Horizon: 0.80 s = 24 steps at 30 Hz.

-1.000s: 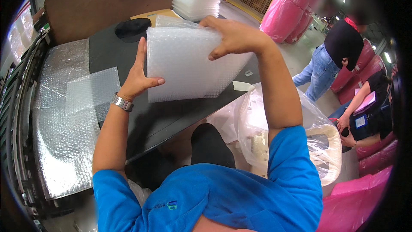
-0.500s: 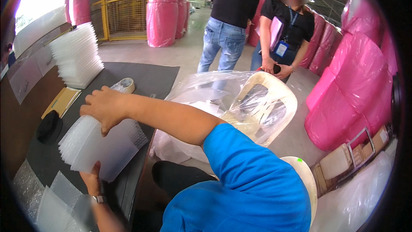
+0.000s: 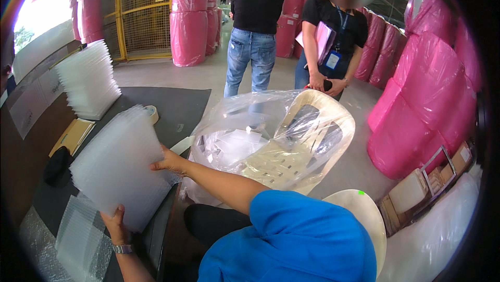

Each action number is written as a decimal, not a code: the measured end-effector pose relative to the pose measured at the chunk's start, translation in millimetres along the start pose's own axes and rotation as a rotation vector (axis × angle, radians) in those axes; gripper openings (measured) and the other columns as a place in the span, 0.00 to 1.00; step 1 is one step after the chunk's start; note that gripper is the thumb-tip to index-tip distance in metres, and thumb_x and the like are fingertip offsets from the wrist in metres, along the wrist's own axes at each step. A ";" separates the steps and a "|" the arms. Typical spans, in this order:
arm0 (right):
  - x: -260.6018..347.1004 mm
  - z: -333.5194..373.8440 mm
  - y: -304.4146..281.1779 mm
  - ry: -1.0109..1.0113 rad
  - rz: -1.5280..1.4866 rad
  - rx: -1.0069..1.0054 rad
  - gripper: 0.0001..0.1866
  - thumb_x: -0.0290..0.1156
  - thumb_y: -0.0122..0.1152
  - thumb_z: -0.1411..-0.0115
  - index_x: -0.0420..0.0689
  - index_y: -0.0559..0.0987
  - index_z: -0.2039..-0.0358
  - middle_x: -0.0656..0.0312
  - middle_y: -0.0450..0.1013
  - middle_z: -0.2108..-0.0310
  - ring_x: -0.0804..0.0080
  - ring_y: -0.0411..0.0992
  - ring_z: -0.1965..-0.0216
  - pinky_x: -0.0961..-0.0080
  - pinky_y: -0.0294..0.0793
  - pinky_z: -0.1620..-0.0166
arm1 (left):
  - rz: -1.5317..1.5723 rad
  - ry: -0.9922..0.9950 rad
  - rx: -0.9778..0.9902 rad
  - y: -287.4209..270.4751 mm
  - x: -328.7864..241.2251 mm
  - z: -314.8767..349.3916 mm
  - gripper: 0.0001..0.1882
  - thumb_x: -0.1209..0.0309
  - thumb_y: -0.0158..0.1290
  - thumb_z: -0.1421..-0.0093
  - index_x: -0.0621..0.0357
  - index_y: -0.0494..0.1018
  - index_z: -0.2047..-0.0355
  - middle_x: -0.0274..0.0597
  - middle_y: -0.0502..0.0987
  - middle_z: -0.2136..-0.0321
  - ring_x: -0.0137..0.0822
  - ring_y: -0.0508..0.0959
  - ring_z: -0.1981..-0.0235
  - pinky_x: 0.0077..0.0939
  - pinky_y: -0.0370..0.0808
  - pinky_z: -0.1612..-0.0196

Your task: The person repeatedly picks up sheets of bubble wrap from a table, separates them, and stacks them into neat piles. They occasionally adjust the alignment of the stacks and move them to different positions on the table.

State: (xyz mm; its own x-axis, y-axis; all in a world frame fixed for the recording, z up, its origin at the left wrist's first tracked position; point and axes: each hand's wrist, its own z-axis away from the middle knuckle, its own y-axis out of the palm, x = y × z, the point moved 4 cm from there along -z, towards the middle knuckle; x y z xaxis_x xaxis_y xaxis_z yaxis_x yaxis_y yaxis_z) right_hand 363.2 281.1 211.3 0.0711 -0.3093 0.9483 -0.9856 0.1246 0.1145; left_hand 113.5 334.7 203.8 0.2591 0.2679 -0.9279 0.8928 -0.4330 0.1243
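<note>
A thick stack of translucent bubble wrap sheets (image 3: 117, 162) stands tilted over the dark table. At its lower edge my left hand (image 3: 115, 227), with a watch on the wrist, grips it, thumb on the front face and most fingers hidden. My right hand (image 3: 169, 162) holds the stack's right edge, thumb over the face and the other fingers partly behind. Loose bubble wrap sheets (image 3: 80, 243) lie beside my left forearm. Behind the stack, a roll of tape (image 3: 151, 114) is partly covered.
A tall stack of translucent sheets (image 3: 88, 78) stands at the table's far left, near brown cardboard (image 3: 73, 136) and a black cloth-like item (image 3: 57, 166). A plastic chair (image 3: 333, 125) with a clear bag (image 3: 224, 120) is beyond the table (image 3: 182, 99). Two people stand behind it; pink wrapped rolls (image 3: 422, 105) line the right.
My right hand has moved from the stack's top down to its right edge. The stack now stands higher, its broad face showing. The farther person has turned their back more squarely.
</note>
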 end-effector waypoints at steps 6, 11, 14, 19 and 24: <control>28.4 0.1 1.9 -0.087 -0.044 0.101 0.55 0.46 0.71 0.67 0.43 0.47 0.43 0.57 0.54 0.47 0.65 0.50 0.45 0.70 0.49 0.44 | -0.078 -0.020 -0.011 -14.3 -28.7 8.0 0.33 0.59 0.59 0.59 0.66 0.62 0.57 0.43 0.67 0.62 0.37 0.66 0.60 0.30 0.61 0.54; -4.0 5.9 6.8 0.100 -0.037 0.148 0.47 0.45 0.70 0.65 0.42 0.57 0.47 0.59 0.62 0.53 0.69 0.57 0.49 0.72 0.54 0.47 | -0.316 -0.062 -0.048 -30.5 -12.7 22.3 0.31 0.60 0.57 0.56 0.67 0.62 0.56 0.42 0.68 0.62 0.37 0.66 0.60 0.31 0.62 0.55; -18.6 4.1 24.4 0.096 -0.007 0.085 0.43 0.43 0.68 0.61 0.43 0.58 0.47 0.60 0.63 0.53 0.70 0.58 0.50 0.72 0.55 0.47 | -0.405 -0.113 -0.091 -47.4 -6.3 45.1 0.30 0.60 0.56 0.54 0.67 0.61 0.56 0.42 0.67 0.61 0.37 0.66 0.59 0.31 0.62 0.55; 17.3 21.4 71.3 0.048 -0.073 0.289 0.39 0.39 0.65 0.57 0.45 0.57 0.47 0.58 0.62 0.52 0.69 0.58 0.50 0.71 0.56 0.47 | -0.342 -0.075 -0.181 -85.1 -31.1 80.1 0.26 0.60 0.53 0.52 0.68 0.64 0.59 0.42 0.68 0.62 0.35 0.66 0.60 0.30 0.62 0.56; -48.8 17.1 76.9 0.081 -0.030 0.294 0.34 0.32 0.67 0.60 0.43 0.63 0.52 0.60 0.67 0.58 0.72 0.63 0.55 0.72 0.62 0.52 | -0.526 -0.231 -0.155 -125.5 9.1 85.0 0.25 0.61 0.53 0.51 0.70 0.64 0.59 0.44 0.69 0.62 0.38 0.66 0.60 0.30 0.62 0.56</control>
State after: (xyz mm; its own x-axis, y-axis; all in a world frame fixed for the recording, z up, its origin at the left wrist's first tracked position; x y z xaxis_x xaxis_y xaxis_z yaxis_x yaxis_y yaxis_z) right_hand 281.3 289.7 168.8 0.1010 -0.2314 0.9676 -0.9843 -0.1650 0.0633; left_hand -27.5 318.3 149.9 -0.3040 0.2103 -0.9292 0.9275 -0.1573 -0.3390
